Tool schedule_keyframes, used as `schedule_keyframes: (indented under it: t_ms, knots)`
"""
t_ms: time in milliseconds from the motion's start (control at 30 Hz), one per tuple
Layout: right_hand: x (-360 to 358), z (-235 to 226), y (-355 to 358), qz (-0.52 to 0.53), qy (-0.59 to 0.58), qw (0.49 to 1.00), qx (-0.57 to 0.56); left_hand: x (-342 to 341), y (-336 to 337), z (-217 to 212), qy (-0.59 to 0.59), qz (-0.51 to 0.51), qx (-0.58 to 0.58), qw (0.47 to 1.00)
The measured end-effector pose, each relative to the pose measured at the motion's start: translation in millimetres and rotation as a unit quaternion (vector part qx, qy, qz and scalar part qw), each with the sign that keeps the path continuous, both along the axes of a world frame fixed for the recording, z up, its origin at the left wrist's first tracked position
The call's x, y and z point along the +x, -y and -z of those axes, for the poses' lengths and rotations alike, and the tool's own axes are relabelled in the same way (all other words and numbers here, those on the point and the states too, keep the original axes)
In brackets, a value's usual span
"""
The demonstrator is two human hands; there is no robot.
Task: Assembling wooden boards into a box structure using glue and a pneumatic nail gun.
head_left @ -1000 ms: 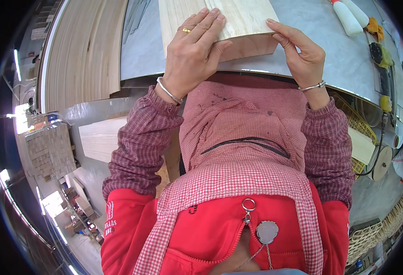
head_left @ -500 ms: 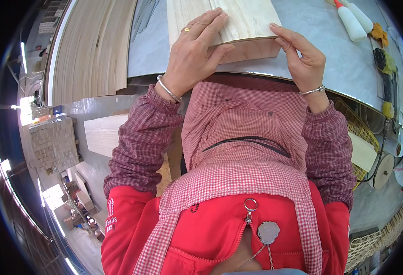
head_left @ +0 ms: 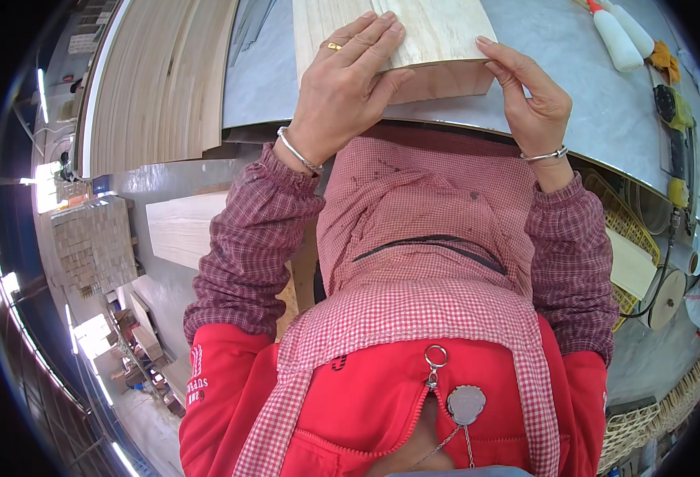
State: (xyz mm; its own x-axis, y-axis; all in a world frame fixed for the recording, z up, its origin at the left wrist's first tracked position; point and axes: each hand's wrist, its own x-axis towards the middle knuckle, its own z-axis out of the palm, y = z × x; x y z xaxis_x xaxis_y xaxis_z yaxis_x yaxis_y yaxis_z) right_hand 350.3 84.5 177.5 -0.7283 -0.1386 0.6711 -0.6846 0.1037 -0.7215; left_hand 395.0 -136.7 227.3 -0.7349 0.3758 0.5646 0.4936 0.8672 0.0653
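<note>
At the near edge of the worktable, a pale wooden board [head_left: 437, 36] lies on top of another wooden piece [head_left: 439, 83], whose near face shows below it. My left hand [head_left: 350, 83] rests flat on the board's left part, fingers stretched out and the thumb along its near edge. At the near right corner, my right hand [head_left: 531, 95] pinches the board between thumb and forefinger. The far end of the board lies beyond the picture's top edge.
Long thin wooden strips [head_left: 155, 79] are stacked on the table's left. On the right lie white bottles [head_left: 616, 40], an orange cloth [head_left: 665, 62] and a yellow-black power tool [head_left: 674, 107]. A yellow basket [head_left: 624, 230] stands below. More stacked wood [head_left: 95, 246] is on the floor.
Both hands and the board have shifted very slightly to the right in the picture. My hands keep the same hold on the board.
</note>
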Motion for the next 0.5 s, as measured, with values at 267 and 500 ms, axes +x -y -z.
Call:
schedule_keyframes:
  t_ms: [267,500]
  knots:
    - [-2,-1,-8,-0.055,0.043,0.997,-0.029,0,-2,6,-0.017,0.016,-0.018,1.000]
    - [-1,-2,-20,-0.068,0.079,0.994,-0.018,1,-7,4,-0.009,0.020,-0.036,0.999]
